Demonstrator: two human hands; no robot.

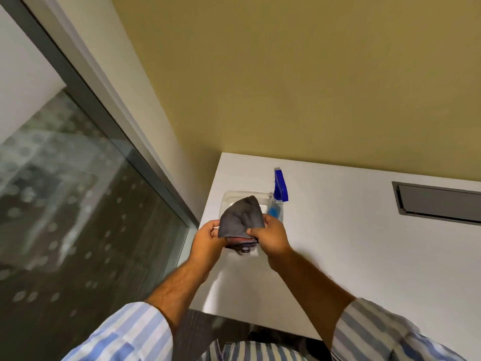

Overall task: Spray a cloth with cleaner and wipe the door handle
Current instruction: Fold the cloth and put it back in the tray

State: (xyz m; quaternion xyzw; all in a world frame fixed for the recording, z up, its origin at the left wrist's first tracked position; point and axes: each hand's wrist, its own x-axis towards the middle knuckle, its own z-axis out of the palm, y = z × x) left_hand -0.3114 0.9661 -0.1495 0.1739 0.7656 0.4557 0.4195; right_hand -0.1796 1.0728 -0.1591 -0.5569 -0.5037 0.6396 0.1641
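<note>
Holding grey cloth [240, 216], left hand [208, 239], right hand [270, 237]

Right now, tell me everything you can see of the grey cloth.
The grey cloth looks soft, like microfibre, folded or bunched, its rounded upper part standing up. The left hand and right hand pinch its lower edge, over a clear plastic container on the white table. A reddish patch shows underneath.

A white table [364, 243] meets the mustard-yellow wall [286, 87]; left of the table runs a grey-framed glass panel [78, 204] (dotted, reflective).
</note>
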